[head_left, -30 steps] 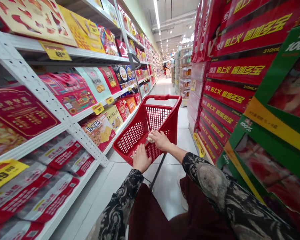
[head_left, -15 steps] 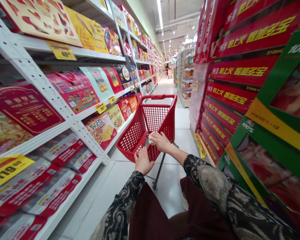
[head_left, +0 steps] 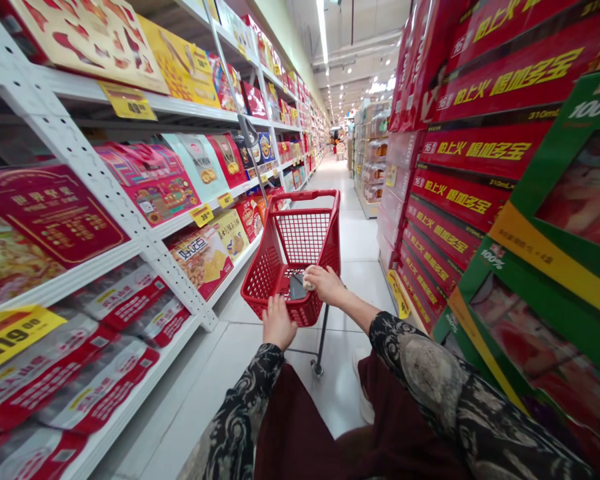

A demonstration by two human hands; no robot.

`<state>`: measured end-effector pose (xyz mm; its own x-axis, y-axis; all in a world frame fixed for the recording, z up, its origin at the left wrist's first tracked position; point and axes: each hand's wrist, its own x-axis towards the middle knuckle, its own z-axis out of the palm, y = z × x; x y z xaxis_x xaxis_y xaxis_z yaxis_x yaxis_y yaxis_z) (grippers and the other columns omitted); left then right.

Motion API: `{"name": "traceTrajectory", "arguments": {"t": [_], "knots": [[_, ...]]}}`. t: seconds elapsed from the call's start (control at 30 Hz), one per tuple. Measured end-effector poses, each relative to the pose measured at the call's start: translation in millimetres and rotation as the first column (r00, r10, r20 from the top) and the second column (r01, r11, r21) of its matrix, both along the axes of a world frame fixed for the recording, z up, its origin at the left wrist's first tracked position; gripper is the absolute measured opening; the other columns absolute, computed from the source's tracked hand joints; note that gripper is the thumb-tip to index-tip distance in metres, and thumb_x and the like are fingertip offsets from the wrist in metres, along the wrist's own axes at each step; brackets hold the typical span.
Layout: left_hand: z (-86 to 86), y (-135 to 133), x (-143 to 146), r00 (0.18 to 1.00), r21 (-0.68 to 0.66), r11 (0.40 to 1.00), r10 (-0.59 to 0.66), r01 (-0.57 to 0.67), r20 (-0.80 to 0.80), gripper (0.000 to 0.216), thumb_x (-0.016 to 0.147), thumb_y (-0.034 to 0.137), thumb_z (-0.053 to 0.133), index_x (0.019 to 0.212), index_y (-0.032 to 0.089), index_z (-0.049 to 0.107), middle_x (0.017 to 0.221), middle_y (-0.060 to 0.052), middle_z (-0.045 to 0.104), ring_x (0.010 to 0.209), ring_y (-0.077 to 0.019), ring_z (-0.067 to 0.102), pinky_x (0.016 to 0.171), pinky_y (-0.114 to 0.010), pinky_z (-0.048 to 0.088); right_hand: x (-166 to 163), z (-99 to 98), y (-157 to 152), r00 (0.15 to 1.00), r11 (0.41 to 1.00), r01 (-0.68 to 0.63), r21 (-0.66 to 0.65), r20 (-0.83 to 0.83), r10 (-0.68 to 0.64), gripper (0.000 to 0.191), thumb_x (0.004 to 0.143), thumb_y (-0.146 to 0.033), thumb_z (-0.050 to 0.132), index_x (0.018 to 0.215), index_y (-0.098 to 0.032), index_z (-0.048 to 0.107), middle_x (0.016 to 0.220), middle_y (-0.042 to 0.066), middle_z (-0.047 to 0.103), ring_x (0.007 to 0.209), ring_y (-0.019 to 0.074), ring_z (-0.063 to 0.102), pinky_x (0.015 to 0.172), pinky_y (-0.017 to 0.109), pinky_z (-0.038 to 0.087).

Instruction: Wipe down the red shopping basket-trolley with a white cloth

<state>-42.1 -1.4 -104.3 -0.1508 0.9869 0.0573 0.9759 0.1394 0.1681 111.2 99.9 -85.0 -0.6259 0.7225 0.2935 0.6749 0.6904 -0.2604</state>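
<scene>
left hand grips the red cart rim; right hand clutches a white wad.

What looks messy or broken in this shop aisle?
Nothing stands out. The red shopping cart stands upright, left hand gripping its near rim, right hand clutching a small white wad; shelf boxes sit tidy.

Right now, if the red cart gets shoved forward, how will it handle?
The red cart probably rolls easily: there is a caster on a smooth tile floor. It is likely light, since it looks nearly empty inside. It may swerve or tip if pushed off-centre, because it sits high on a thin post.
</scene>
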Motion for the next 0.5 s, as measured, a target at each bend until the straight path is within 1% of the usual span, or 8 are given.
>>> {"name": "traceTrajectory", "arguments": {"t": [0.03, 0.07, 0.1, 0.17, 0.3, 0.4, 0.5], "knots": [[-1.5, -0.6, -6.4, 0.998, 0.01, 0.998, 0.064, -0.064, -0.012, 0.069, 0.071, 0.02, 0.047, 0.136, 0.008, 0.026, 0.148, -0.018, 0.023, 0.138, -0.028, 0.015, 0.108, -0.047, 0.022, 3.1, -0.5, 1.1, 1.0, 1.0, 0.014, 0.007, -0.003, -0.014, 0.037, 0.079, -0.008, 0.045, 0.111, -0.023, 0.055, 0.128, 0.006, 0.048, 0.122, 0.0207, 0.034, 0.097, 0.046, 0.024], [-2.8, -0.9, -11.4, 0.995, 0.013, 0.995, 0.101, -0.101, -0.02, 0.069, 0.071, 0.02, 0.047, 0.136, 0.007, 0.027, 0.148, -0.019, 0.021, 0.138, -0.0287, 0.015, 0.108, -0.047, 0.023, 5.1, -1.0, 1.2, 0.999, 0.999, 0.031, 0.016, -0.008, -0.031, 0.037, 0.079, -0.008, 0.045, 0.111, -0.023, 0.056, 0.129, 0.006, 0.048, 0.123, 0.0208, 0.033, 0.097, 0.046, 0.024], [-3.8, -0.9, -14.8, 0.993, 0.009, 0.994, 0.112, -0.112, -0.023, 0.07, 0.071, 0.02, 0.048, 0.136, 0.007, 0.027, 0.148, -0.019, 0.02, 0.138, -0.029, 0.015, 0.108, -0.046, 0.024, 5.6, -1.5, 0.2, 0.999, 0.999, 0.046, 0.027, -0.013, -0.045, 0.036, 0.079, -0.009, 0.045, 0.111, -0.022, 0.056, 0.128, 0.007, 0.049, 0.123, 0.0209, 0.032, 0.096, 0.045, 0.025], [-4.9, 0.1, -16.6, 0.995, -0.008, 0.995, 0.098, -0.098, -0.021, 0.072, 0.07, 0.021, 0.05, 0.137, 0.008, 0.025, 0.149, -0.02, 0.017, 0.138, -0.029, 0.015, 0.107, -0.045, 0.024, 2.5, -2.9, -5.0, 0.999, 0.998, 0.042, 0.045, -0.005, -0.042, 0.033, 0.079, -0.01, 0.045, 0.108, -0.021, 0.058, 0.124, 0.008, 0.051, 0.122, 0.0209, 0.033, 0.096, 0.042, 0.026], [-3.4, 3.6, -12.2, 0.998, -0.031, 0.997, 0.065, -0.066, -0.019, 0.077, 0.069, 0.023, 0.053, 0.138, 0.008, 0.022, 0.149, -0.021, 0.014, 0.138, -0.0304, 0.013, 0.107, -0.044, 0.023, -8.7, -7.0, -18.9, 0.999, 0.999, -0.036, 0.023, 0.034, 0.035, 0.028, 0.078, -0.012, 0.048, 0.101, -0.02, 0.062, 0.109, 0.007, 0.059, 0.113, 0.0197, 0.043, 0.093, 0.035, 0.029], [-1.0, 6.6, -12.9, 1.0, -0.064, 0.998, 0.021, -0.022, -0.022, 0.081, 0.067, 0.024, 0.055, 0.139, 0.01, 0.021, 0.15, -0.02, 0.013, 0.138, -0.0305, 0.013, 0.108, -0.044, 0.022, -10.1, -9.9, -21.8, 0.999, 1.0, -0.01, 0.004, 0.036, 0.01, 0.028, 0.077, -0.013, 0.048, 0.1, -0.02, 0.064, 0.106, 0.006, 0.06, 0.106, 0.0189, 0.048, 0.088, 0.032, 0.032], [0.6, 9.7, -15.5, 1.0, -0.101, 0.995, -0.018, 0.016, -0.018, 0.086, 0.065, 0.027, 0.057, 0.14, 0.012, 0.019, 0.15, -0.019, 0.01, 0.138, -0.0306, 0.011, 0.108, -0.043, 0.021, -5.2, -11.4, -16.3, 0.999, 1.0, 0.018, -0.003, 0.04, -0.017, 0.029, 0.077, -0.012, 0.048, 0.099, -0.022, 0.064, 0.108, 0.005, 0.06, 0.106, 0.0183, 0.049, 0.086, 0.031, 0.033]]}}
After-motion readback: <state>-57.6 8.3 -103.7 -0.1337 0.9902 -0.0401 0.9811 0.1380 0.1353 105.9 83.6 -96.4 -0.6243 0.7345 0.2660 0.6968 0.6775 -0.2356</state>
